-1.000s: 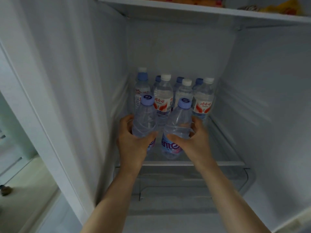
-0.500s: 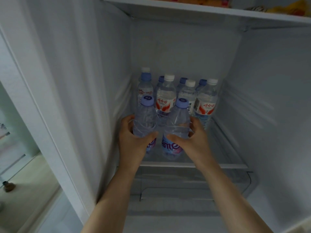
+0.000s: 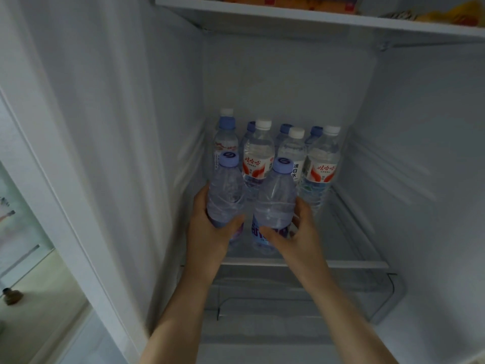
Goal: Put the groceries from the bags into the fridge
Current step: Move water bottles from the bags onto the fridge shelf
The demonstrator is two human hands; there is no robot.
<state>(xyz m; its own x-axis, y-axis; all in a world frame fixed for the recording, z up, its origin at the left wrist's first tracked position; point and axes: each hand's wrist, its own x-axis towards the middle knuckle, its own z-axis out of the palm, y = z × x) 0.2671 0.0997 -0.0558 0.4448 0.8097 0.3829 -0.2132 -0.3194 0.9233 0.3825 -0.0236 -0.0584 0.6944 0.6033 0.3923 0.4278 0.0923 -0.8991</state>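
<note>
Both my arms reach into the open fridge. My left hand (image 3: 207, 232) grips a clear water bottle with a lilac cap (image 3: 227, 190) low on its body. My right hand (image 3: 294, 236) grips a second lilac-capped water bottle (image 3: 275, 198) beside it. Both bottles stand upright at the front left of the glass shelf (image 3: 349, 264), close together. Behind them stand several more water bottles (image 3: 322, 164), some with white caps and red labels, some with blue caps.
A clear drawer (image 3: 388, 292) lies under the glass shelf. The upper shelf (image 3: 288, 21) carries orange and yellow packets. The fridge's left wall (image 3: 126, 153) is close to my left arm. Bare shelf shows to the right of the held bottles.
The two held bottles have tilted slightly further back toward the rear row. My hands keep the same grip.
</note>
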